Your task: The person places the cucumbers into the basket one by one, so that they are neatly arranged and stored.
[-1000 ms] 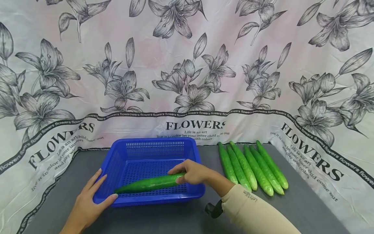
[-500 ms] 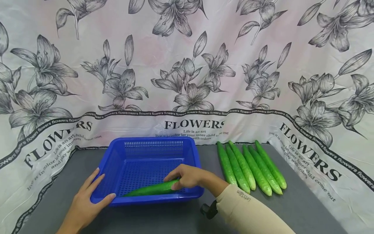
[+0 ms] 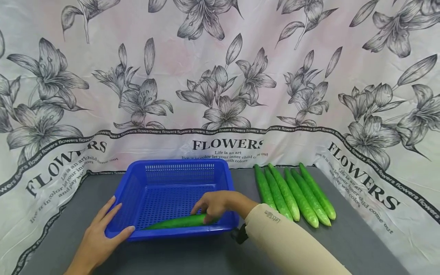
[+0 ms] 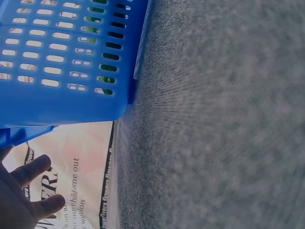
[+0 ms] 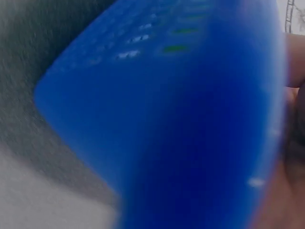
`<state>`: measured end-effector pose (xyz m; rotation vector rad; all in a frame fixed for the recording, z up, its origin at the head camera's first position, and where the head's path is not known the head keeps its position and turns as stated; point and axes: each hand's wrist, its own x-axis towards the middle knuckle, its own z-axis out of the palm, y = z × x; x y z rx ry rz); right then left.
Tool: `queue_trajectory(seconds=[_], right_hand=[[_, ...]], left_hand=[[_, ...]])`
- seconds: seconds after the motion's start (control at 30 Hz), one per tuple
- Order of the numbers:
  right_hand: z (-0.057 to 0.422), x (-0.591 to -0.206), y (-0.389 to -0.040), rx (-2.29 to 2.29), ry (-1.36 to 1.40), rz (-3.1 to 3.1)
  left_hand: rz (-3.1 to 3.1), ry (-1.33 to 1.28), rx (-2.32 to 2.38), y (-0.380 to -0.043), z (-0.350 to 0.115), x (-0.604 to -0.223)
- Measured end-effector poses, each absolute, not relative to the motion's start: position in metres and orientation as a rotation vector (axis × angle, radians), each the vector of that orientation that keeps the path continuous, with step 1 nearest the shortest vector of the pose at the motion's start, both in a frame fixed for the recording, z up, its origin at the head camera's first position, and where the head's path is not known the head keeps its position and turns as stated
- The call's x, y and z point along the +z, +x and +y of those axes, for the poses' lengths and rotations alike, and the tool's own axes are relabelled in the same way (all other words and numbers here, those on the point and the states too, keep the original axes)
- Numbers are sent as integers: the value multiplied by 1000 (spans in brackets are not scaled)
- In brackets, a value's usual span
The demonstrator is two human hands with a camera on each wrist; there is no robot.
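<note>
A blue plastic basket [image 3: 178,233] with slotted walls stands on the grey table. My left hand [image 3: 97,236] rests at its near left corner, thumb on the front rim and fingers spread fairly straight along the left side. Inside, a long green cucumber [image 3: 175,222] lies along the front wall. My right hand [image 3: 218,204] reaches over the basket's right side and holds the cucumber near its right end, thumb on the near side and fingers beyond it. The right wrist view is mostly filled by the basket wall [image 5: 95,124], with part of the hand at its right edge.
Several cucumbers [image 3: 292,193] lie side by side on the table [image 3: 347,236], right of the basket. Behind and at both sides hangs a white cloth [image 3: 220,137] printed with flowers and lettering. A black strap piece [image 3: 240,233] shows under the right sleeve.
The cucumber has come down from a raised, slanted position near the front rim to lie low in the basket. My right hand lowered with it; the left hand has stayed at the corner.
</note>
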<state>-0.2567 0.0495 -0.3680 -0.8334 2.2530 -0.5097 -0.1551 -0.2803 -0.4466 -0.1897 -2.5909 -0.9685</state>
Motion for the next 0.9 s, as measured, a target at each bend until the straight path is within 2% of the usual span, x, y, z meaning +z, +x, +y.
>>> queue_trajectory(seconds=[0.37, 0.9], right_hand=[[43, -372, -261, -312, -839, 2238], [51, -369, -262, -496, -877, 2277]], left_hand=[[-2585, -193, -979, -156, -280, -448], [-2608, -174, -973, -155, -280, -449]])
